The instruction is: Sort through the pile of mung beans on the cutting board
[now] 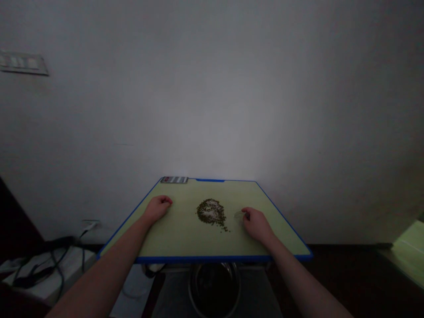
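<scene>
A small pile of dark green grains [211, 212] lies in the middle of a pale green table with a blue rim [218, 259]. My left hand [158, 207] rests on the table left of the pile, fingers curled into a loose fist, nothing visible in it. My right hand [255, 223] rests to the right of the pile, fingers pinched together beside a small pale, see-through object [238, 214] that I cannot identify. Whether the fingers grip it is unclear.
A flat patterned object [174, 179] lies at the table's far left corner against the white wall. A round metal bowl [214, 289] sits on the floor under the near edge. Cables and a plug [49, 260] lie on the floor at left.
</scene>
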Motion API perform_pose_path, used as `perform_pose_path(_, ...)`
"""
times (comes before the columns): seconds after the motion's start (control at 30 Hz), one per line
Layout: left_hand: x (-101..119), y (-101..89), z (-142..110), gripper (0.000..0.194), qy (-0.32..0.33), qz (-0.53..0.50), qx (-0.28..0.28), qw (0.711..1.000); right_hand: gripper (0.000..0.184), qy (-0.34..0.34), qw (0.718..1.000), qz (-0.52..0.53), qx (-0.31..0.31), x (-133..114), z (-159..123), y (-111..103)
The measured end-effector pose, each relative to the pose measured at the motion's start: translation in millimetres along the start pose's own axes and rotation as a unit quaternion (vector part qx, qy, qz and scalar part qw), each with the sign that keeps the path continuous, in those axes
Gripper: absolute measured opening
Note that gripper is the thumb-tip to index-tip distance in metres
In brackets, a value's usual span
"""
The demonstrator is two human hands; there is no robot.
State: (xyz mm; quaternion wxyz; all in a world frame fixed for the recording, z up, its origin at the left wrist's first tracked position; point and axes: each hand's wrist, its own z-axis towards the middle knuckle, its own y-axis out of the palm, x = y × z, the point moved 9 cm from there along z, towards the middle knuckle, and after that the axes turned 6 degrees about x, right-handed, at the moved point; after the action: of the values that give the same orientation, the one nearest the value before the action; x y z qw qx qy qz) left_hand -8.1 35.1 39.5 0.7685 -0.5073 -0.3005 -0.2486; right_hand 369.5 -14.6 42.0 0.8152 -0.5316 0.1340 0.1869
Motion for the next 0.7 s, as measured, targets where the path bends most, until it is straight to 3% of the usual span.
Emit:
perform_pose_path(0.17,0,-0.4,0,0.020,-0.001,0.001,0.003,1.000,0.035,0.009,1.000,0.003,0.023,10,1,-8)
perform_pose_path(0.43,2,-2.1,-1,0.021,-0.006,0.009,-0.002,1.000,0.036,-0.037,0.999,0.026,0.002,-23,-2,8)
perform_pose_path(0.7,0,-0.2,0,0.019,-0.009,0.006,0.001,1.000,0.037,0.017,0.999,-0.030,0.035,16,13,-5)
